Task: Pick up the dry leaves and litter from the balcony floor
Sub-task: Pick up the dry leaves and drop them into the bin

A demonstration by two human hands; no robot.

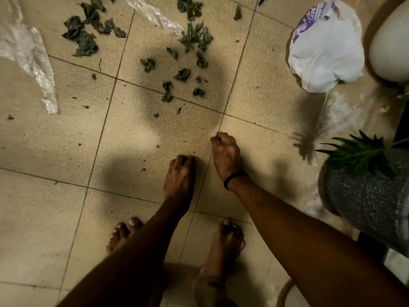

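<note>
Both hands are down at the beige speckled tile floor (55, 207), near the middle of the view, working at small crumbs rather than the main litter. The left hand (180, 176) has its fingers (184, 160) curled under against the tile; whether they pinch a fragment or are merely bunched I cannot tell. The right hand (225, 155), with a black band (232, 179) at the wrist, has its fingers bent into a loose fist on a grout line, and what, if anything, they grip is hidden.

My reading is that the gathering is at an early stage: most of the dark green, shrivelled dry leaves (183, 74) lie scattered well ahead of the hands toward the far edge of the floor, with a denser clump (81, 36) at the far left and another (194, 34) at the far middle. The next move probably calls for reaching forward past the shadowed patch and pinching up those leaves in bunches.

Two crumpled strips of clear plastic film (33, 63) lie at the far left, one touching the middle leaf clump. A white plastic bag with purple print (325, 54) sits at the far right beside a pale round pot (389, 41). A grey speckled pot (365, 200) with green spiky leaves (358, 151) crowds the right edge, and a grey feather (309, 142) lies beside it. Bare feet (228, 240) stand just behind the hands.
</note>
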